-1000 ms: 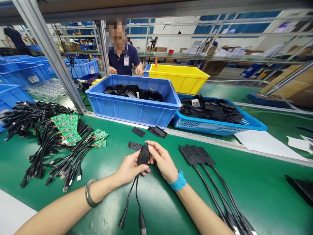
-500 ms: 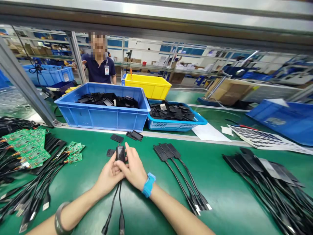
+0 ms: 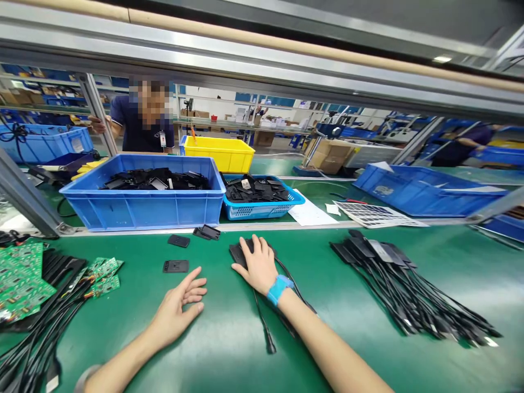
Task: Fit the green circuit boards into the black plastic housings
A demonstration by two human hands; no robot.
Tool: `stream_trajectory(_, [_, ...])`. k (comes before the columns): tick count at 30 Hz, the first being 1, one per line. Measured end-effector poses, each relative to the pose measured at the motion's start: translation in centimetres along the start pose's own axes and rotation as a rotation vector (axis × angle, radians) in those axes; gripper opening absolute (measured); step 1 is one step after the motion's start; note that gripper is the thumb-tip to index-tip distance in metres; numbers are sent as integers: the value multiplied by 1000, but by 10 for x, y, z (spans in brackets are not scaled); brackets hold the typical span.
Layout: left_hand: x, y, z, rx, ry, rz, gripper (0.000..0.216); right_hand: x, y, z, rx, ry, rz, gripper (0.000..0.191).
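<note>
My right hand (image 3: 257, 267) lies over a small group of black plastic cases (image 3: 236, 255), its fingers stretched out across them and hiding most of them. Black cables (image 3: 261, 319) run from these cases toward me, partly under my right forearm. My left hand (image 3: 178, 311) is held over the green table with fingers apart and nothing in it. Just beyond its fingertips lies a black plastic cover (image 3: 176, 266). A second flat cover (image 3: 179, 240) rests farther back, beside black shell pieces (image 3: 207, 232).
Green circuit boards (image 3: 24, 273) with cables lie at left. A pile of black cased cables (image 3: 393, 278) sits at right. Behind stand a blue bin (image 3: 143, 210) and a blue basket (image 3: 262, 210) of black parts, and a yellow bin (image 3: 221, 155). A person (image 3: 141, 125) stands opposite.
The black case with cables that both hands held has gone to the right with my right hand, onto the group there. My left hand has let go and opened. The view has shifted right.
</note>
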State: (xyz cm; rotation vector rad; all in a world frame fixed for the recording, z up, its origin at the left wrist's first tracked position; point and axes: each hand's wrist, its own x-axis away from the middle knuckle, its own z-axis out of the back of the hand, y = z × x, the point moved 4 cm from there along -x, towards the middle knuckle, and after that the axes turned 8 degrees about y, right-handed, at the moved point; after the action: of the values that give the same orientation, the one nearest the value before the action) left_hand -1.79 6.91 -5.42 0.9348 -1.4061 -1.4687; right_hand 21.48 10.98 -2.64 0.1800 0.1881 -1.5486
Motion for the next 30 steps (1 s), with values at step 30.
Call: stream_trajectory(30, [-10, -33, 16, -203, -1, -53, 69, 60, -20, 17, -121, 25, 121, 103])
